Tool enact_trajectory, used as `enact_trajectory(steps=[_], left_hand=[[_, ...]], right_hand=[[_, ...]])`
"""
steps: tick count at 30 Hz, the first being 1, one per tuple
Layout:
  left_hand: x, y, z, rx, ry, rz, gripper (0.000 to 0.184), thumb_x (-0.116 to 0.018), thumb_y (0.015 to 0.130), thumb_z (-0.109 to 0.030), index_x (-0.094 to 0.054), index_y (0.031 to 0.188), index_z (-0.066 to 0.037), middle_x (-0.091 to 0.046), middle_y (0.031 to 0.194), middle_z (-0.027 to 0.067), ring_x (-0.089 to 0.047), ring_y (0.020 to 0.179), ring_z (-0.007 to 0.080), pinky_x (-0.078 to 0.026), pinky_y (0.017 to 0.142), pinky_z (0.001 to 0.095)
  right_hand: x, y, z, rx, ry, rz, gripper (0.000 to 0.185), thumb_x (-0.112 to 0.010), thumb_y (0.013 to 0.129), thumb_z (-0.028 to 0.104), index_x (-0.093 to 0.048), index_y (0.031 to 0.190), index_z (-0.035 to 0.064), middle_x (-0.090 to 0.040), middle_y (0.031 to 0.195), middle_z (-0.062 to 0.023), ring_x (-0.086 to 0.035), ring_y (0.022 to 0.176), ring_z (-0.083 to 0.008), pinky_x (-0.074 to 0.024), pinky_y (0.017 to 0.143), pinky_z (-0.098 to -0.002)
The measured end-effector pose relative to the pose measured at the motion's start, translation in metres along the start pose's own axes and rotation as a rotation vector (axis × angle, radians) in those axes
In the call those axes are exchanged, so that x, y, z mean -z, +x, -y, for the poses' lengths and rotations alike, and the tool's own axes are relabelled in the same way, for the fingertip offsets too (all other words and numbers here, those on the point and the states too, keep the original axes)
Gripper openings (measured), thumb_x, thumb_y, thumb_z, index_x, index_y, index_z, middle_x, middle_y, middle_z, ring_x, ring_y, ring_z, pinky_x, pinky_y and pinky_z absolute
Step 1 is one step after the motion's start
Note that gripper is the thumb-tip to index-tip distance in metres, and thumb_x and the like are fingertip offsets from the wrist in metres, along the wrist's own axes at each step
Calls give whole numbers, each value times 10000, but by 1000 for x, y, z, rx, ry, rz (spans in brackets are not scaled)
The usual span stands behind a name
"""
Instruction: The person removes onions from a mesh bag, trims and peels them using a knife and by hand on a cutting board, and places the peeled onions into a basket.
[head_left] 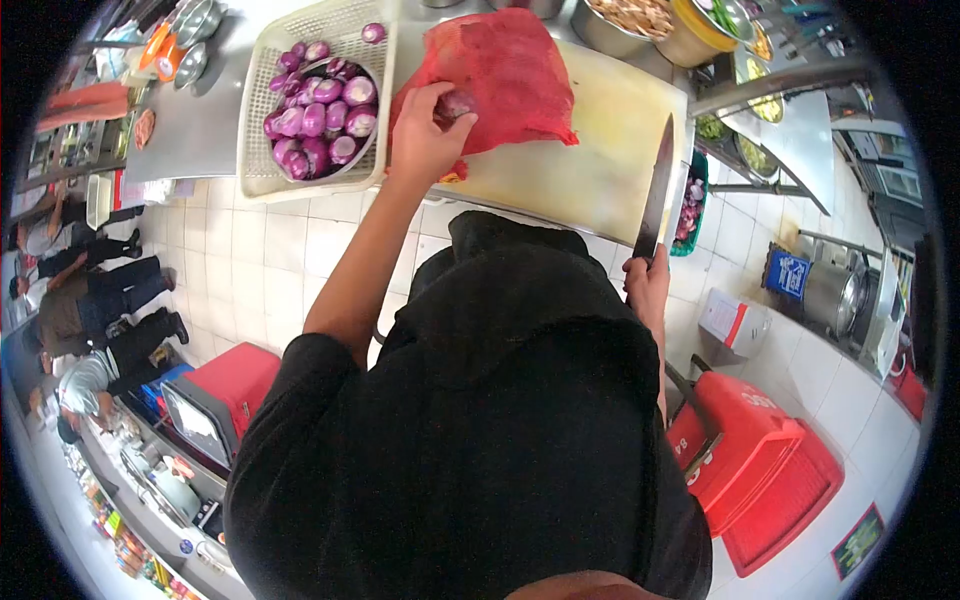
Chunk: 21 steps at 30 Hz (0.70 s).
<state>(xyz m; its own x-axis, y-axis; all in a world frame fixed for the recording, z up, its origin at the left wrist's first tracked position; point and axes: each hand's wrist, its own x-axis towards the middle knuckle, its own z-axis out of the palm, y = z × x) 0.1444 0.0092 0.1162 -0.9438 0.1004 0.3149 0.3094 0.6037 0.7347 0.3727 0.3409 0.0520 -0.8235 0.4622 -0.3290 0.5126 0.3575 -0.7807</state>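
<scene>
My left hand [430, 135] has its fingers closed round an onion [457, 106] over the front left part of a red mesh bag [515, 75]. The bag lies on a pale cutting board [600, 110]. To the left, a white plastic basket [257, 130] holds a bowl of purple peeled onions [313, 120], with one loose onion [373, 33] near its back right corner. At the board's right edge my right hand [650, 280] grips the handle of a large knife [658, 185], its blade pointing away from me.
Metal bowls [612, 32] of food stand behind the board. A green crate [700, 200] of onions is below its right edge. A red bin [750, 470] is at lower right, a red box [240, 385] at lower left. Several people [95, 290] are at far left.
</scene>
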Motion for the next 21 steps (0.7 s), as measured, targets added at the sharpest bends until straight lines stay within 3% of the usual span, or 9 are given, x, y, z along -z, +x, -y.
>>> enact_trajectory(steps=[4,8,11,12,14,17,20,21], left_hand=[[-29,-20,-36,-48,-237,50,447,-812,741,-143,-639,1138,-32,-636,1037,128,-665,913,261,-542,833,349],[-91,-33,-61,-181,-154,166,450,-808,719,-133,-642,1127,-39,-635,1048,158,-647,975,320,-540,858,381],[-141,-45,-57,-139,-139,315,444,-785,734,-148,-640,1138,-36,-632,1055,175,-633,1002,350,-526,889,401],[-152,-49,-57,-119,-110,365,431,-767,748,-148,-638,1142,-33,-634,1060,177,-632,1006,350,-522,896,403],[-169,-54,-58,-82,-46,459,406,-732,776,-148,-634,1151,-26,-636,1070,180,-632,1013,352,-513,910,407],[-182,-60,-62,-131,-77,424,368,-663,791,-103,-633,1152,-35,-622,1075,183,-623,1013,367,-515,900,414],[-187,-64,-63,-121,-190,421,357,-624,803,-83,-634,1152,-10,-633,1077,190,-633,992,358,-515,899,400],[-189,-65,-62,-116,-168,426,357,-624,806,-79,-634,1155,-4,-638,1080,191,-635,993,352,-516,897,392]], right_hand=[[18,1,23,-73,-19,36,199,-470,989,204,-515,999,11,-634,691,-152,-631,609,-258,-492,576,-399],[25,6,27,16,-23,128,211,-484,996,202,-507,1080,10,-663,724,-171,-663,660,-305,-503,614,-411],[26,13,29,51,-25,216,217,-492,993,202,-479,1124,30,-653,728,-195,-662,667,-332,-507,634,-421],[25,14,30,122,-66,212,198,-467,1000,191,-483,1131,43,-630,700,-102,-584,534,-184,-471,504,-340],[25,18,34,140,-77,260,352,-462,987,164,-442,1331,93,-648,782,-272,-648,744,-466,-492,694,-523],[19,20,15,266,-119,206,531,-470,993,147,-349,1510,157,-628,690,-166,-633,603,-270,-507,629,-389],[20,21,10,253,-135,258,605,-463,990,132,-271,1558,211,-611,682,-205,-637,622,-300,-511,662,-408],[23,20,10,261,-140,264,623,-469,980,135,-257,1558,228,-618,708,-238,-633,658,-365,-500,672,-458]])
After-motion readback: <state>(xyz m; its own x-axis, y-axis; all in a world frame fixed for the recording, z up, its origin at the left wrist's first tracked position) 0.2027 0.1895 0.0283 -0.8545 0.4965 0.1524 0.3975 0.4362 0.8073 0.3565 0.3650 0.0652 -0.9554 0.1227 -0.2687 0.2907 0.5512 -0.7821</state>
